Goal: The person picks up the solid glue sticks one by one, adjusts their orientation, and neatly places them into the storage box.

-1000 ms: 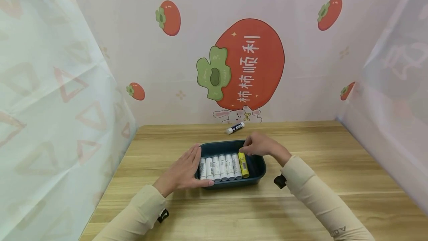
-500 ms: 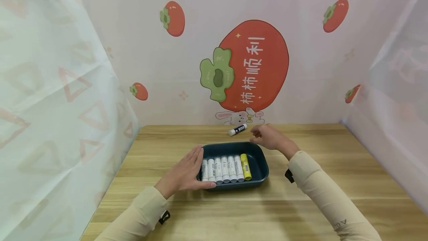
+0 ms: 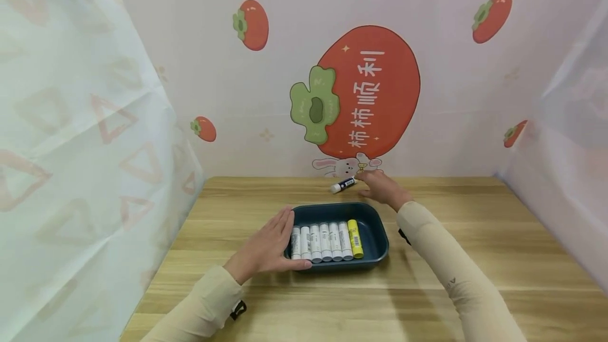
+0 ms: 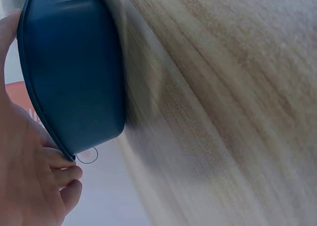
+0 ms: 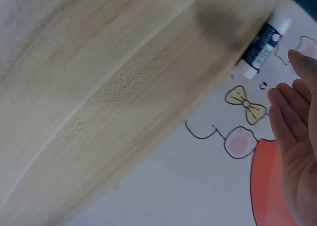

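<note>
A dark teal plastic tray [image 3: 375, 244] holds a row of several white glue sticks [image 3: 326, 241] and one yellow glue stick [image 3: 354, 239] at the row's right end. My left hand [image 3: 266, 244] rests against the tray's left end, thumb along the near rim and fingers extended toward the far corner. From the left wrist, the hand [image 4: 29, 166] lies along the rim of the tray [image 4: 74, 67]. My right hand [image 3: 382, 189] is beyond the tray, its fingertips near a dark-blue-and-white glue stick [image 3: 344, 184]. In the right wrist view, a gap shows between fingers and glue stick [image 5: 262, 45].
Everything stands on a wood-grain table [image 3: 313, 305]. Behind the table's far edge hangs a pale backdrop [image 3: 214, 67] printed with red persimmons and a rabbit. More pale sheeting [image 3: 95, 173] closes off the left side, and similar sheeting is at the right.
My right hand has left the yellow glue stick in the tray and moved up and away toward the blue-labelled one. My left hand stays at the tray's left end; the view has shifted slightly.
</note>
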### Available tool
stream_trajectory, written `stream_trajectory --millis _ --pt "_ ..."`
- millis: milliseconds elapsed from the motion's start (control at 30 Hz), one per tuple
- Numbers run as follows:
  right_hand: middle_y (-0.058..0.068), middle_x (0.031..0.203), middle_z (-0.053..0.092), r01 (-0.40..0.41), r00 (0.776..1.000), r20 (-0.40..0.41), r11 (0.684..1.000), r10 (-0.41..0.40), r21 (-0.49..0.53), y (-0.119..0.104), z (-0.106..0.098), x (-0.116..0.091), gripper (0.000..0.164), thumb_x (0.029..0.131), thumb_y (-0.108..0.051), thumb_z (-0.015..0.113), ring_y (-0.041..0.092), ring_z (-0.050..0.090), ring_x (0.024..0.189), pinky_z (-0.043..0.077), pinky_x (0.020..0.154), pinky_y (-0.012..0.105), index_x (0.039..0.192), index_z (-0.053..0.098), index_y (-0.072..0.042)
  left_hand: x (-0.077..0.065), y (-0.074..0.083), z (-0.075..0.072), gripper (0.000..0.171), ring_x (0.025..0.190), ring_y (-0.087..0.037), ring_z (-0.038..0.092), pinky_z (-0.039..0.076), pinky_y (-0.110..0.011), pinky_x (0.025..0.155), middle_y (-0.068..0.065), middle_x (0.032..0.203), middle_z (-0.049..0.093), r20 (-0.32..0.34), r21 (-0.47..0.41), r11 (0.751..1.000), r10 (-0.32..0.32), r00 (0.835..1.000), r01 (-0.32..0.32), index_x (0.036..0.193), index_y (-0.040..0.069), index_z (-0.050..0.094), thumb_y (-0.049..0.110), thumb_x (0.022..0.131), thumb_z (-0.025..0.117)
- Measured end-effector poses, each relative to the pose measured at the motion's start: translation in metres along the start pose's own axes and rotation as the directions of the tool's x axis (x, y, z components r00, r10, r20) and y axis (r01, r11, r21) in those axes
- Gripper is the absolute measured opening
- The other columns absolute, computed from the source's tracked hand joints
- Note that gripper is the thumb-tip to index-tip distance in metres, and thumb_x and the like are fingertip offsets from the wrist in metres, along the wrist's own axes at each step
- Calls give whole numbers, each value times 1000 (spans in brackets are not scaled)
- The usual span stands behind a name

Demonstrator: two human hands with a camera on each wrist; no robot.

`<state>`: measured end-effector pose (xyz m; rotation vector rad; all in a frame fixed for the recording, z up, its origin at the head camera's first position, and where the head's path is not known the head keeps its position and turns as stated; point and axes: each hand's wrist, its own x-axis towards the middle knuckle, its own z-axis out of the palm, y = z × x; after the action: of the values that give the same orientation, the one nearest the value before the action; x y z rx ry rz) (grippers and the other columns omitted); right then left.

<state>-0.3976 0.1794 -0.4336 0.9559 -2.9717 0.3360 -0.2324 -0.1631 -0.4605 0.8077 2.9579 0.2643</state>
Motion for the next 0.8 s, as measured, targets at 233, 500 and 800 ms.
stream_trajectory --millis 233,500,800 --pt "18 138 69 -18 999 44 996 22 -85 5 15 23 46 101 -13 72 34 67 121 56 109 52 144 63 -2 -1 1 0 132 167 -32 14 24 -49 133 -19 178 10 -12 -7 1000 -1 1000 1 168 -2 14 92 84 51" --pt "13 132 73 72 996 63 963 -58 -260 8 27 45 39 100 -14 73 29 70 117 57 108 47 138 67 -6 -2 1 0 133 167 -32 12 24 -49 133 -19 178 8 -10 -21 1000 4 1000 -4 168 -2 12 92 83 52" --pt "12 120 78 163 986 87 906 -140 -390 3 35 57 20 101 -10 71 26 73 101 62 99 43 120 72 -8 0 -1 3 134 167 -31 11 23 -48 134 -17 179 6 -8 -28 1000 -12 1000 11 169 -1 9 93 83 52"
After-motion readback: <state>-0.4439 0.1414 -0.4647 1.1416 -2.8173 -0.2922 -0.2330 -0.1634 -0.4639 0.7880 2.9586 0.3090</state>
